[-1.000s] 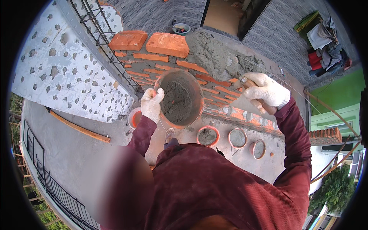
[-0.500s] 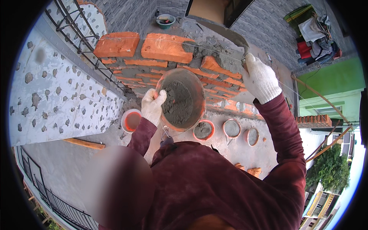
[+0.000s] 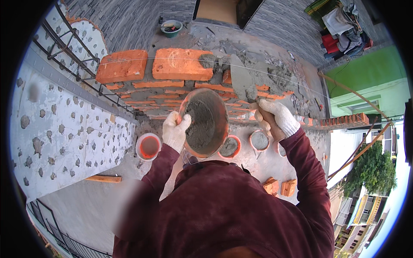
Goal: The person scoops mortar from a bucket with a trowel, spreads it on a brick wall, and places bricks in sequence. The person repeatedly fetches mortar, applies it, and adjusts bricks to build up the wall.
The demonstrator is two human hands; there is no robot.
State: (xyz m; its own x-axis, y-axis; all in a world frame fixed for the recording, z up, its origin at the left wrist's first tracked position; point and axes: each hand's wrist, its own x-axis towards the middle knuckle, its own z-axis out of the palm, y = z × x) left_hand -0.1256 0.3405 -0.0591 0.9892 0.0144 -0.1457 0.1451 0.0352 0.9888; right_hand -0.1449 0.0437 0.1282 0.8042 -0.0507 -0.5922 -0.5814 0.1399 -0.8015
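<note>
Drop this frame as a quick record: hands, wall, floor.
left hand: gloved, gripping rim of bucket
bucket contents: grey mortar
right hand: gloved, gripping trowel by handle
trowel blade: at wall top; contact unclear
top bricks: two, side by side, gap between
floor: small buckets, brick pieces

My right hand [image 3: 277, 117] pulled back toward me since half a second ago; trowel [image 3: 243, 81] swung in, blade now hiding most of the brick chunk [image 3: 226, 77]. Mortar [image 3: 208, 61] now on whole brick's [image 3: 180, 64] right end, bare a second ago.
</note>
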